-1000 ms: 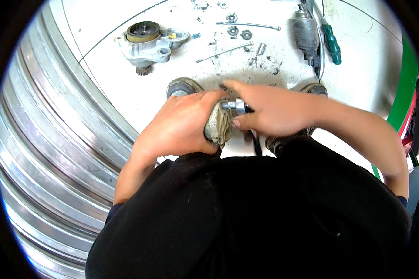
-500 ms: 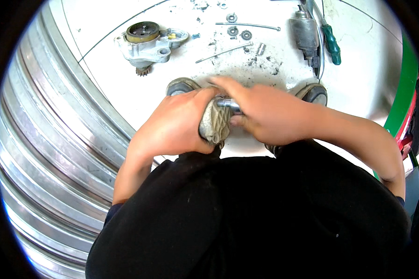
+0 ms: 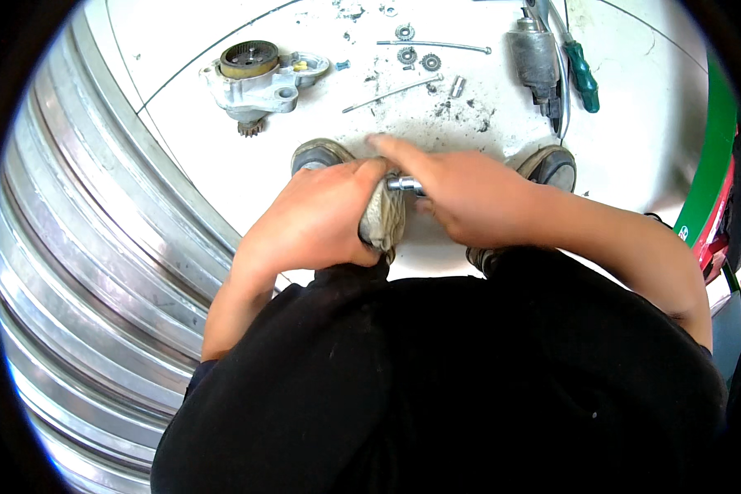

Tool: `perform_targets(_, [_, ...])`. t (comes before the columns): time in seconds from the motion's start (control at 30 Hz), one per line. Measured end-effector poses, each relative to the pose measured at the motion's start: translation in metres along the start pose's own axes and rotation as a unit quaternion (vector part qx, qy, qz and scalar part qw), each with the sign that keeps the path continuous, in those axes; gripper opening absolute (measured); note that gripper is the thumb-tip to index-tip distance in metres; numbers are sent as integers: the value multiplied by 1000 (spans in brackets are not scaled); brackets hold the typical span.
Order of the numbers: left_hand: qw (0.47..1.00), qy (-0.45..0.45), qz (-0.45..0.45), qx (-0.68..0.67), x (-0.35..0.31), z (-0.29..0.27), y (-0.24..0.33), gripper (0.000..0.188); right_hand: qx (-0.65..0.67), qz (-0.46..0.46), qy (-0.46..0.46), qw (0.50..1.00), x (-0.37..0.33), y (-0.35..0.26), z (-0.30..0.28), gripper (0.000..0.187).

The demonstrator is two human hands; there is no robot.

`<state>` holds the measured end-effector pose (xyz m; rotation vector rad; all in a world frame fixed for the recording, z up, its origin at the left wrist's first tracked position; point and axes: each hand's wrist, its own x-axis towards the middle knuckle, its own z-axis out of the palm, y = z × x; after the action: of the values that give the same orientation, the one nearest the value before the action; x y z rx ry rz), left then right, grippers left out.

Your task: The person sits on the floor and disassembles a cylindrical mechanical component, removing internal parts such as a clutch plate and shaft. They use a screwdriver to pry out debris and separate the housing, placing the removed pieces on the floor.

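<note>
Left hand point(image 3: 317, 212), back uppermost, fingers curled around a crumpled beige bundle point(image 3: 384, 216) in front of the torso. Right hand point(image 3: 475, 196), slightly blurred, one digit extended leftward, holds a metal socket tool point(image 3: 402, 184); its long axis lies nearly crosswise, exposed end pointing left, against the bundle.

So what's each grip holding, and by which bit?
The left grip holds the beige piece around its left side. The right grip holds the metal tool by its right end, but the exact finger hold is hidden.
</note>
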<state>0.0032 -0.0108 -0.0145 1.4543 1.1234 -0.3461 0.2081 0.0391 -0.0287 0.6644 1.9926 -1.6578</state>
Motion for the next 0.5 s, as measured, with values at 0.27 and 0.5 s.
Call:
perform_targets(0.27, [999, 1, -2, 32, 1, -5, -7, 75, -153, -52, -25, 987, 10, 10, 1, 66])
perform_targets(0.5, [981, 76, 52, -173, -12, 37, -52, 79, 43, -88, 40, 994, 11, 18, 29, 60])
